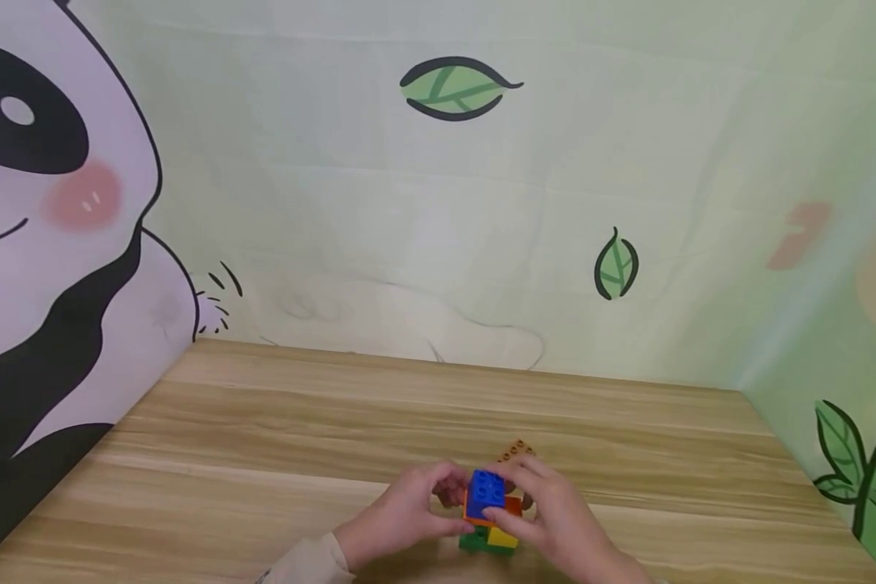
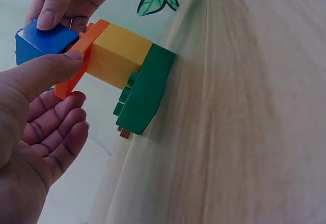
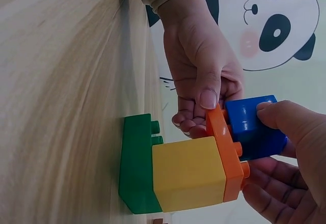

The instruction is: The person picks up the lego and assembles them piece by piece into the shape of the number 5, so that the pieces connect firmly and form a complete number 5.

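Note:
A small stack of building bricks stands on the wooden table. Its base is a green brick (image 3: 136, 168), topped on one side by a yellow brick (image 3: 188, 175). Across the yellow one lies a thin orange brick (image 3: 220, 137), some of its studs bare. My right hand (image 1: 565, 519) pinches a blue brick (image 1: 487, 493) between thumb and fingers, at the orange studs. From the other side my left hand (image 1: 401, 507) holds the end of the orange brick, thumb on its edge and fingers curled behind.
Just behind the stack lies a brown studded plate (image 1: 518, 448), partly covered by the right hand. The wooden table (image 1: 263, 414) reaches back to a fabric backdrop (image 1: 321, 203) printed with a panda and leaves.

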A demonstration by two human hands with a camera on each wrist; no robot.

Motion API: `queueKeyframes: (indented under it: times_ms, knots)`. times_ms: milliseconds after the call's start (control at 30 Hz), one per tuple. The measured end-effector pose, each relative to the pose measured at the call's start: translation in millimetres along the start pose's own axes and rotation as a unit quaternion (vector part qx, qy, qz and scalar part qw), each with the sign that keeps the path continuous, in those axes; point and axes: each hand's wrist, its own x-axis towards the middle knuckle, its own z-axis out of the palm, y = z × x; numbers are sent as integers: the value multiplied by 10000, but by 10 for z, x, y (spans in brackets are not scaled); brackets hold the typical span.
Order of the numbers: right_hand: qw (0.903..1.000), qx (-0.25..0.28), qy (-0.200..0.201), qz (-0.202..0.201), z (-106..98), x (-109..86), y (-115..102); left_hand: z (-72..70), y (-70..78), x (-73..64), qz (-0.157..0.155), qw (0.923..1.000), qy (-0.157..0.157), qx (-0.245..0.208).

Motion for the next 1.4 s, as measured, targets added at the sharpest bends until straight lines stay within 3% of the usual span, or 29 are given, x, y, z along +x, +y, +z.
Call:
queueKeyframes:
  times_ms: [233,467,800,1133,1400]
  knots:
    - [9999,118,24,-80,9,-7,-10,2,-5,5,-135,9997,39,-190]
    - [9989,-101,258,-388,25,-3,-11,17,-9,3,-124,9995,65,-283]
    - [9996,72,96,-254,11,1,1,10,11,6,-258,9993,55,-260]
    - [9997,58,40,-230,20,-5,-5,19,10,-2,-174,9997,83,-170]
    - [9971,-337,281,-625,39,4,3,47,0,-8,100,9997,203,-30]
